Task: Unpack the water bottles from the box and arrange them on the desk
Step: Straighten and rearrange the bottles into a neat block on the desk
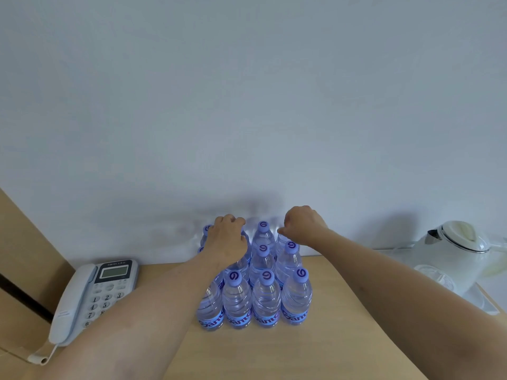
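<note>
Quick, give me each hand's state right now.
Left hand: curled over a back-row bottle; actual grip cannot be told.
Right hand: curled above another back-row bottle; grip cannot be told.

a single wide-angle camera worn on the person's head looks forward and down over the desk [274, 352] toward the wall [247, 91], close in above both forearms; the bottles [263, 283] sit centre frame, a telephone [90, 294] and kettle [455, 250] at the edges.
</note>
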